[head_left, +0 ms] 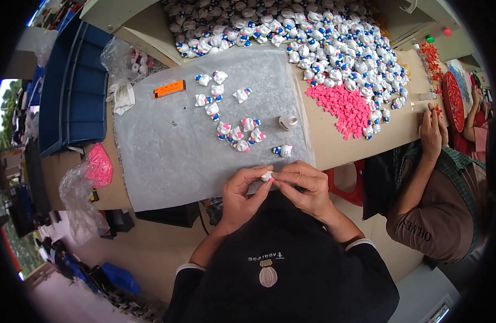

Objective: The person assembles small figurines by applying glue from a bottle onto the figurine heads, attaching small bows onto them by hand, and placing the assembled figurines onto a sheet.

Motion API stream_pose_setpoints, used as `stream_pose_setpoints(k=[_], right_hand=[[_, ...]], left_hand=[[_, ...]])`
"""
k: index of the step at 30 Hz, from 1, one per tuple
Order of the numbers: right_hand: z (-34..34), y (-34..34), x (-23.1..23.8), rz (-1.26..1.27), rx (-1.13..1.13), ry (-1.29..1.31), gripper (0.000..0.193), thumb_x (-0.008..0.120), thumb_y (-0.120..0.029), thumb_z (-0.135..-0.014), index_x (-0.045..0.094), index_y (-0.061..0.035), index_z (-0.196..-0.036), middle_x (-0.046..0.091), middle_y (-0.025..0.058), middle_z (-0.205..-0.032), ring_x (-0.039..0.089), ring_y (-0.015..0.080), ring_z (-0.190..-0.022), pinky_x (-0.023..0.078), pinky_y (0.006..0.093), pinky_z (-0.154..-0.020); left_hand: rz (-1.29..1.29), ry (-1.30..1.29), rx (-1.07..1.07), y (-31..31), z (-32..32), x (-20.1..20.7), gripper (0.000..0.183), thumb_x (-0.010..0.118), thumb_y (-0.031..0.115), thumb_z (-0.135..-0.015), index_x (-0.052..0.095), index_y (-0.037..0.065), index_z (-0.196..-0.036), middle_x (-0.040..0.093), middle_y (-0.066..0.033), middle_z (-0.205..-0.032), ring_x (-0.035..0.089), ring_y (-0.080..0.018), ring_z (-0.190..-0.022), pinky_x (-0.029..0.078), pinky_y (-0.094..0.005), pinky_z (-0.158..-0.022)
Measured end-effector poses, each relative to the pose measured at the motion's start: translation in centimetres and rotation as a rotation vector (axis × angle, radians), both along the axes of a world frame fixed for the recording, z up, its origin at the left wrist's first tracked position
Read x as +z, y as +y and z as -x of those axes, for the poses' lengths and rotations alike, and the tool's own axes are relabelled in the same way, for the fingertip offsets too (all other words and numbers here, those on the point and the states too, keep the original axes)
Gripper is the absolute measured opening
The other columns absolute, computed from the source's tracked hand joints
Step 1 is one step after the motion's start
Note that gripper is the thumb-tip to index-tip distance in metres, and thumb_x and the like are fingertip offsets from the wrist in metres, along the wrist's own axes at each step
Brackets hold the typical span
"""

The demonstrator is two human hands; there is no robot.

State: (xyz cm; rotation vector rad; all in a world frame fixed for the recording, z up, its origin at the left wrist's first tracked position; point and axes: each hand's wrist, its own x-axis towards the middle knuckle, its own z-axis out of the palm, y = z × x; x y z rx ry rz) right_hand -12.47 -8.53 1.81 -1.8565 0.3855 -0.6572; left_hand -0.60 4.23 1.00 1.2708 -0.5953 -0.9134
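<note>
Close to my body, at the near edge of the plastic-covered work surface (167, 161), a small white figurine (266, 176) with a bit of pink is pinched between my fingertips. My left hand (241, 189) grips it from one side; the fingers of my right hand (306, 184) close on its other side. Just beyond lies another white and blue figurine (283, 151), and behind that a small white bottle (287, 123) with a nozzle. Several figurines with pink parts (240, 134) form a group left of the bottle. Farther back are several white and blue figurines (203, 100).
An orange box cutter-like object (170, 89) lies far left on the sheet. A large heap of figurines (334, 48) borders a pile of pink pieces (342, 107). Blue bins (75, 91) and a bag of pink pieces (98, 166) are left. A co-worker (436, 199) sits right.
</note>
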Motion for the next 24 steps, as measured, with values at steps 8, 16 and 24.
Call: stream_pose_setpoints(k=[8,16,24], right_hand=[[-0.5,-0.7,-0.9,0.019,-0.124,0.047,0.018,0.074,0.0,-0.069,0.069,0.0007,-0.086,0.064,0.01,-0.079,0.06,0.018,-0.068,0.047,0.0271,-0.06],[-2.2,-4.6,-0.2,0.079,-0.416,0.213,0.037,0.078,-0.009,-0.067,0.064,-0.0016,-0.1,0.062,0.0108,-0.099,0.059,0.0206,-0.085,0.047,0.0299,-0.07],[-2.8,-5.3,-1.6,0.151,-0.383,0.064,0.035,0.07,-0.005,-0.075,0.059,-0.0016,-0.107,0.064,0.0119,-0.092,0.061,0.0231,-0.085,0.048,0.0314,-0.075]], left_hand=[[-0.209,-0.109,0.056,-0.7,-0.6,-1.5,0.026,0.068,-0.003,-0.078,0.061,-0.002,-0.103,0.062,-0.0118,-0.109,0.062,-0.0137,-0.092,0.051,-0.0262,-0.08],[-0.149,-0.539,0.305,-4.1,-0.6,0.0,0.027,0.073,0.0,-0.073,0.064,0.0,-0.098,0.066,-0.0085,-0.091,0.064,-0.0158,-0.084,0.053,-0.0286,-0.066],[-0.153,-1.15,0.264,-4.4,-4.7,0.8,0.021,0.07,0.003,-0.074,0.065,0.002,-0.095,0.062,-0.012,-0.093,0.059,-0.029,-0.077,0.047,-0.0362,-0.069]])
